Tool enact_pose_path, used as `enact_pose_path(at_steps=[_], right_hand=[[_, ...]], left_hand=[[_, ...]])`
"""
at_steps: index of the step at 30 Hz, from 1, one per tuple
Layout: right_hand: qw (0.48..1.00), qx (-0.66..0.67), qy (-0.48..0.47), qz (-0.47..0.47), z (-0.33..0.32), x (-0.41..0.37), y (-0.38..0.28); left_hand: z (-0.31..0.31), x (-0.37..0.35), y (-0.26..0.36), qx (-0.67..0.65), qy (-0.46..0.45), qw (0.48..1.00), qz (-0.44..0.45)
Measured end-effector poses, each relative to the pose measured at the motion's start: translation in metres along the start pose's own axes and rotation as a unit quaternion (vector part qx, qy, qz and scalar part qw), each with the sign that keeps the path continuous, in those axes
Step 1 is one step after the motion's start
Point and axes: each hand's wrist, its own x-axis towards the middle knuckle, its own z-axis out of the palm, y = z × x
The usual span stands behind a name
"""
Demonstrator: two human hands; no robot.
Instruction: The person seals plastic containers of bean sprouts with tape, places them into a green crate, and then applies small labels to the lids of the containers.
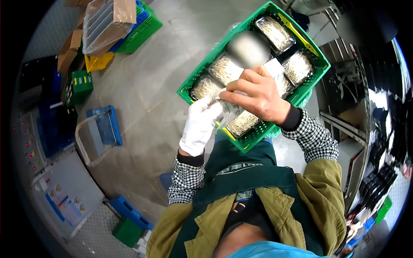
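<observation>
White was the glove (193,136) on the left hand (201,120), which rose from the lower middle of the frame with its wrist almost straight and its fingers bent inward, towards the right. The right hand (260,95), bare, came in from the right of the frame, its back turned up to the camera and its forearm angled up and leftward. Its thumb and index finger stretched out left and pinched a pale slip (230,107), while the other fingers curled towards the palm. The left fingertips were bunched close beside that pinch; whether they gripped the slip too, I could not tell. The slip lay at the centre of the frame, partly hidden by the right hand, above the lower left part of a green crate (223,52).

The crate sat tilted across the upper middle and held black-edged packs (297,68) of pale strands. A round blur hid part of its contents. Both elbows were bent, the checked sleeves (316,136) reaching forward past the dark green apron (254,185). Grey floor (148,64) spread across the left of the frame.
</observation>
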Motion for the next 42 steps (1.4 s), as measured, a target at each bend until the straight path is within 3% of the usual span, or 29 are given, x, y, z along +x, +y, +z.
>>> enact_pose_path(at_steps=[3, 4, 8, 9, 10, 11, 12, 13, 15, 16, 19, 21, 22, 23, 25, 28, 30, 32, 33, 34, 39, 42], right_hand=[[0.999, -0.038, 0.006, -0.026, 0.021, -0.001, -0.011], [0.999, -0.043, -0.001, -0.031, 0.025, 0.000, -0.016], [0.999, 0.028, -0.029, -0.023, 0.032, -0.007, -0.030], [0.998, 0.055, -0.020, -0.003, 0.032, -0.009, -0.035], [0.993, 0.094, 0.046, 0.055, 0.038, -0.014, -0.036], [0.981, 0.019, 0.108, 0.163, 0.055, -0.041, -0.025], [0.884, 0.133, 0.262, 0.362, 0.065, -0.047, -0.012], [0.713, 0.237, 0.399, 0.526, 0.075, -0.053, 0.007], [0.599, 0.207, 0.533, 0.561, 0.121, -0.093, 0.071], [0.569, 0.165, 0.536, 0.601, 0.150, -0.115, 0.100], [0.503, 0.056, 0.557, 0.658, 0.204, -0.135, 0.155], [0.519, -0.106, 0.464, 0.710, 0.218, -0.127, 0.167], [0.527, -0.189, 0.410, 0.720, 0.226, -0.126, 0.171], [0.531, -0.269, 0.352, 0.722, 0.229, -0.122, 0.175], [0.533, -0.247, 0.315, 0.746, 0.229, -0.120, 0.173], [0.555, -0.321, 0.295, 0.708, 0.228, -0.127, 0.166], [0.535, -0.248, 0.352, 0.727, 0.222, -0.131, 0.163], [0.535, -0.226, 0.414, 0.701, 0.225, -0.134, 0.153], [0.528, -0.227, 0.403, 0.712, 0.229, -0.134, 0.147], [0.519, -0.218, 0.403, 0.722, 0.234, -0.132, 0.143], [0.431, -0.118, 0.388, 0.806, 0.239, -0.113, 0.153], [0.489, -0.271, 0.304, 0.772, 0.243, -0.111, 0.149]], left_hand=[[-0.020, 0.007, 0.014, -0.144, -0.082, 0.985, -0.056], [-0.025, 0.012, 0.004, -0.122, -0.073, 0.989, -0.040], [-0.058, 0.028, -0.013, -0.110, -0.049, 0.978, -0.172], [-0.070, 0.032, -0.017, 0.028, -0.054, 0.997, -0.051], [-0.087, 0.037, -0.025, 0.162, -0.058, 0.982, 0.075], [-0.086, 0.028, -0.007, 0.154, -0.034, 0.985, 0.075], [-0.085, 0.019, 0.011, 0.147, -0.010, 0.986, 0.075], [-0.101, 0.018, 0.015, 0.037, 0.018, 0.997, 0.072], [-0.137, 0.002, 0.035, 0.077, 0.057, 0.991, 0.094], [-0.153, -0.009, 0.037, 0.267, 0.051, 0.937, 0.221], [-0.183, -0.021, 0.054, 0.299, 0.060, 0.915, 0.266], [-0.175, -0.023, 0.067, 0.078, 0.160, 0.975, 0.134], [-0.138, -0.024, 0.076, 0.056, 0.233, 0.965, 0.106], [-0.150, -0.022, 0.074, 0.065, 0.197, 0.970, 0.130], [-0.189, -0.027, 0.066, 0.081, 0.124, 0.973, 0.175], [-0.197, -0.022, 0.070, 0.118, 0.144, 0.972, 0.145], [-0.187, -0.017, 0.076, 0.079, 0.153, 0.979, 0.104], [-0.175, -0.010, 0.076, 0.146, 0.168, 0.966, 0.134], [-0.170, -0.008, 0.077, 0.179, 0.177, 0.956, 0.149], [-0.166, -0.007, 0.080, 0.082, 0.138, 0.977, 0.143], [-0.149, -0.005, 0.084, 0.131, 0.121, 0.976, 0.124], [-0.146, -0.006, 0.084, 0.187, 0.138, 0.963, 0.137]])
